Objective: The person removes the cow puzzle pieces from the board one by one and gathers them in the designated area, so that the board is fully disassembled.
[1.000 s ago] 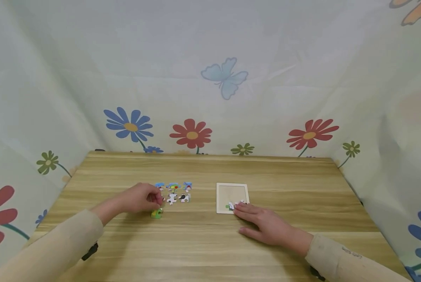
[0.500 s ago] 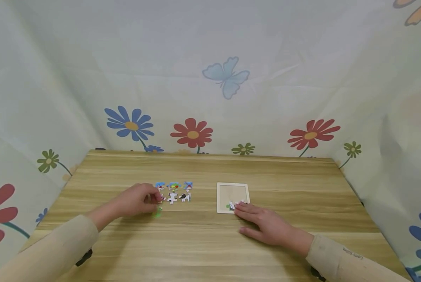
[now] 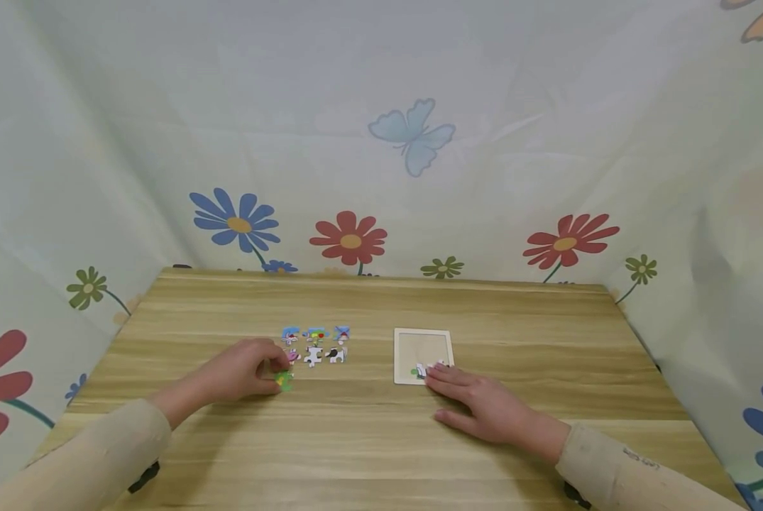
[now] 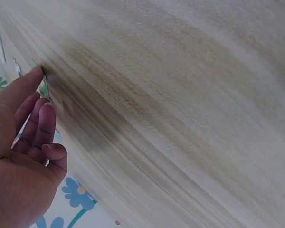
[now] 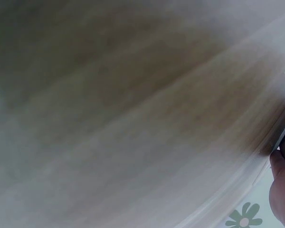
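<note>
My left hand has its thumb and index fingertips at the edges of a green jigsaw piece, pinching it low over the table. The left wrist view shows the same green piece between thumb and fingers. Further from the hand lie a pink-and-white piece, a white piece and a black-and-white piece. My right hand lies flat, fingers extended over the lower right corner of a square puzzle tray. Pieces inside the tray's bottom edge are partly hidden under those fingers.
A back row holds a blue-and-red piece, a colourful piece and a blue piece with a red shape. Everything lies on a wood-grain table. A flower-printed cloth hangs behind and along both sides.
My left hand has shifted slightly toward me, uncovering the pink-and-white piece, and its fingertips now meet the green piece. My right hand stays on the tray.
</note>
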Available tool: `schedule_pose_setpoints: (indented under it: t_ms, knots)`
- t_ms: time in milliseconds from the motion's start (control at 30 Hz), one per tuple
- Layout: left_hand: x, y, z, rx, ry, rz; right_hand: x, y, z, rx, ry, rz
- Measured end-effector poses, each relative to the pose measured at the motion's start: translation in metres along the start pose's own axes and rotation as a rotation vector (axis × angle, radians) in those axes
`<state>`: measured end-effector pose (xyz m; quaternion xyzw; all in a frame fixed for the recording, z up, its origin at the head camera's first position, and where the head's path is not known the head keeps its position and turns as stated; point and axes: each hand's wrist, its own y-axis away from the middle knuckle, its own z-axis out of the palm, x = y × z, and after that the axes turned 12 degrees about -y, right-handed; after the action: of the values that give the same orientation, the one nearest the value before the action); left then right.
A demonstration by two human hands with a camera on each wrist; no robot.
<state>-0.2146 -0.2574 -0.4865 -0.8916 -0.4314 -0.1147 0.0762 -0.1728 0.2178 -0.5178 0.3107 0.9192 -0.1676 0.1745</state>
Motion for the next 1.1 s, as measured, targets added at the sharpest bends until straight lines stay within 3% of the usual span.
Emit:
schedule_pose_setpoints:
  t_ms: [833,1100]
  knots:
    - [0.0049,0.0009,-0.0035,-0.013,0.052,-0.030,0.0025,0.0001,0.0020,0.022,0.003,-0.026]
    - [0.0019,-0.0066,-0.0064,-0.012,0.079,-0.053,0.0023,-0.0002,0.0013,0.013,-0.009,-0.014]
